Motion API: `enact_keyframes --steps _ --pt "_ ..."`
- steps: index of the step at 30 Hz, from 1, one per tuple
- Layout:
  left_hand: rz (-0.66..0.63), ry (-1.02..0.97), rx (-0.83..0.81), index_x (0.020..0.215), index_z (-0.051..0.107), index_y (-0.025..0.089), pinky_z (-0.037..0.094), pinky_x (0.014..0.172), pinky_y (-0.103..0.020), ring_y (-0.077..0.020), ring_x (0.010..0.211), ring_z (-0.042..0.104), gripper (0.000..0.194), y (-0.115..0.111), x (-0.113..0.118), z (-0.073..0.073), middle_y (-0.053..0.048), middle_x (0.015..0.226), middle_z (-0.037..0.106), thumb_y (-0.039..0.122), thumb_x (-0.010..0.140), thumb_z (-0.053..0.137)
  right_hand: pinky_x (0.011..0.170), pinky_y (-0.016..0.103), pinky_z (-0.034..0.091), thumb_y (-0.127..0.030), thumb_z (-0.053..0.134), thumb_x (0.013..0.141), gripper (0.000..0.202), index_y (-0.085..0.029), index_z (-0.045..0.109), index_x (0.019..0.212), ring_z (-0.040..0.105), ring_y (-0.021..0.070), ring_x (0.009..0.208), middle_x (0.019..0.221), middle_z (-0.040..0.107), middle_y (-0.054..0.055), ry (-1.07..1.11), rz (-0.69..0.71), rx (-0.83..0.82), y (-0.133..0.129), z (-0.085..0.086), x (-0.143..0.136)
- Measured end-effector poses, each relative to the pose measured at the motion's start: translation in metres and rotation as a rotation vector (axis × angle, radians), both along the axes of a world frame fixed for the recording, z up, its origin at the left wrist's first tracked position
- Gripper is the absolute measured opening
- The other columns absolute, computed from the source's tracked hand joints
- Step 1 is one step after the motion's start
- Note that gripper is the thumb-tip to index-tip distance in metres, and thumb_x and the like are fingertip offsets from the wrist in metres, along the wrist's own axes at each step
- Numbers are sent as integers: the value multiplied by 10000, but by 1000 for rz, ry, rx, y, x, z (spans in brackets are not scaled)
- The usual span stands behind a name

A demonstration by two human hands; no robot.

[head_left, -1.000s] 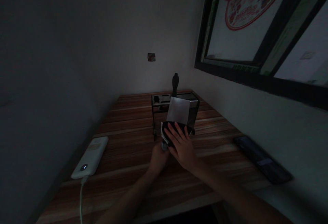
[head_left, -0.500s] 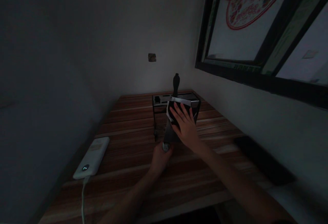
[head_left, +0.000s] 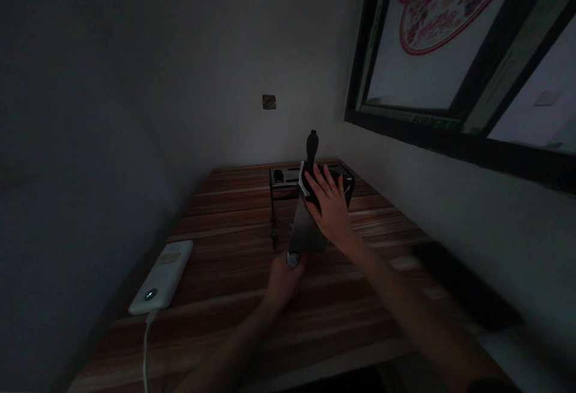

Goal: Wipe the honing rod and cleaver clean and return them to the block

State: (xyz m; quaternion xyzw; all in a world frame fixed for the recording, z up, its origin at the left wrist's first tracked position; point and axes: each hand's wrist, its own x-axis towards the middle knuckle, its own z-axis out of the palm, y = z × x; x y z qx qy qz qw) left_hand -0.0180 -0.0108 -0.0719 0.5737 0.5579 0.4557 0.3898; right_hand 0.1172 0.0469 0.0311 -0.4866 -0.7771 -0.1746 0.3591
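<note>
My left hand (head_left: 282,279) is closed round the handle of a cleaver (head_left: 306,231). The broad grey blade points away from me, tilted, above the tabletop. My right hand (head_left: 330,210) lies with spread fingers on a black cloth (head_left: 308,180) with a white edge, holding it against the far part of the blade. The cloth and fingers hide the blade's far end. Just behind stands a black-framed knife rack (head_left: 273,201) with slots in its top. A black-handled tool (head_left: 312,144) sticks up from it; its lower part is hidden.
A white power bank (head_left: 164,276) with a cable (head_left: 146,345) lies at the left on the striped wooden table (head_left: 216,285). A dark flat object (head_left: 465,285) lies at the right. Walls close in both sides, with a framed window (head_left: 418,87) upper right.
My right hand and the cloth have slid farther along the blade, away from me, baring more of it near the handle. My left hand keeps its grip nearly in place.
</note>
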Motion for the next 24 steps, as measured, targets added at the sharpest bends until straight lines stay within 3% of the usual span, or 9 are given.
enact_keyframes --steps 12,17,24 --pt "-29 -14 -3 690 545 149 344 470 -182 -101 504 477 140 0 0 0 25 575 537 288 695 556 1074 498 69 -238 370 854 613 -249 90 1400 19 213 1348 1473 106 -9 -44 -15 -39 -9 -5 -2" --pt "-32 -19 1 668 530 155 331 458 -187 -96 460 445 144 -1 1 -1 44 511 495 295 697 547 1077 495 61 -237 381 852 599 -257 128 1395 34 213 1348 1471 113 -13 -58 16 -66 -22 -17 -2" --pt "-49 -42 19 697 571 138 389 538 -201 -116 555 509 109 -1 0 4 10 608 573 243 675 550 1071 510 77 -235 412 838 601 -238 171 1389 47 232 1346 1465 140 11 -123 67 -116 -42 -40 -2"
